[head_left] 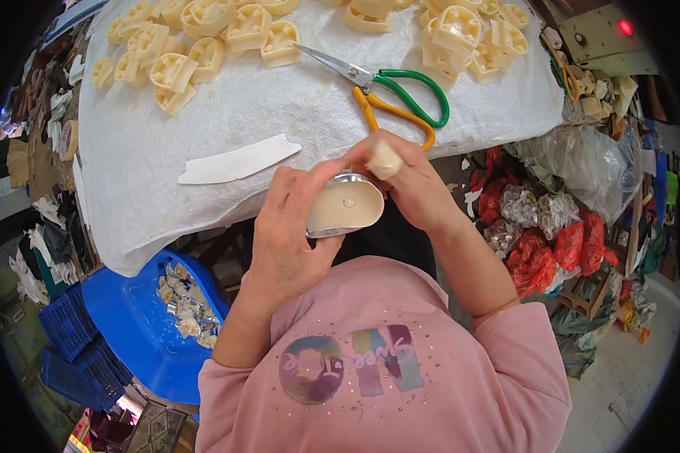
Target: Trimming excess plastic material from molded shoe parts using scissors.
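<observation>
My left hand grips a cream, shoe-shaped plastic piece with a silvery metal rim, held above my lap. My right hand meets it from the right, its taped thumb pressed on the piece's top edge. Scissors with one green and one orange handle lie closed on the white cloth-covered table just beyond my hands. A white curved strip lies on the cloth to the left of my hands.
Several cream plastic pieces are piled at the table's far left and far right. A blue basin with metal scraps sits low left. Red and clear plastic bags heap at the right.
</observation>
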Demonstrator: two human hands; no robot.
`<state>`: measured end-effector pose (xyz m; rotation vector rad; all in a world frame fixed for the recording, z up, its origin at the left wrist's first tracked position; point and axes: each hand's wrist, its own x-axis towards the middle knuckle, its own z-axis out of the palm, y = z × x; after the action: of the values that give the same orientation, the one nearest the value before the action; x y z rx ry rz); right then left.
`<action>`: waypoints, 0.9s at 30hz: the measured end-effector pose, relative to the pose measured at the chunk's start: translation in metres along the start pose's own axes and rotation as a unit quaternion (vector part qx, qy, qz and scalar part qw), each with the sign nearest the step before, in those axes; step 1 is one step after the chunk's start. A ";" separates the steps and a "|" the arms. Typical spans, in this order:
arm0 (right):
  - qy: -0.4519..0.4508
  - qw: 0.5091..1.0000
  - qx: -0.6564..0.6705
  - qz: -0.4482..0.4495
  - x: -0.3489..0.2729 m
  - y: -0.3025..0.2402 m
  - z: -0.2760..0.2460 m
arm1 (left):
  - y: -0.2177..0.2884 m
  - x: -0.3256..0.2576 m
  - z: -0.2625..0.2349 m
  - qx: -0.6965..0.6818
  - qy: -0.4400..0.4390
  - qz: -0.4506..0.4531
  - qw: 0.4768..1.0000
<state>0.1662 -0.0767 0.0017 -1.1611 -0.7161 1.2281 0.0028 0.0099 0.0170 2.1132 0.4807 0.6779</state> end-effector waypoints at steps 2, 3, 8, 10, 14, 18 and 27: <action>-0.021 0.995 -0.019 0.095 0.004 -0.005 0.001 | 0.001 -0.002 -0.001 0.020 -0.006 -0.001 1.000; -0.016 0.995 -0.020 0.095 0.004 -0.004 -0.003 | 0.001 -0.002 -0.001 0.041 -0.008 -0.002 0.999; -0.056 0.942 -0.307 -0.122 0.001 -0.008 -0.004 | 0.008 -0.001 0.003 0.050 -0.001 0.011 0.999; -0.033 0.906 -0.383 -0.175 0.000 -0.006 0.001 | 0.007 -0.001 0.005 0.057 0.004 0.003 0.998; -0.008 0.989 -0.143 -0.039 -0.006 -0.003 -0.002 | 0.003 -0.002 0.011 0.061 0.042 0.012 0.997; -0.038 0.998 0.049 0.030 -0.013 0.000 0.000 | 0.006 -0.001 0.014 0.078 0.059 0.006 0.995; 0.118 0.984 -0.109 -0.079 -0.010 0.027 0.024 | -0.003 -0.003 0.030 0.143 0.111 -0.006 0.983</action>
<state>0.1329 -0.0816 -0.0149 -1.3752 -0.7604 0.8782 0.0185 -0.0084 -0.0012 2.3098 0.7524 0.8861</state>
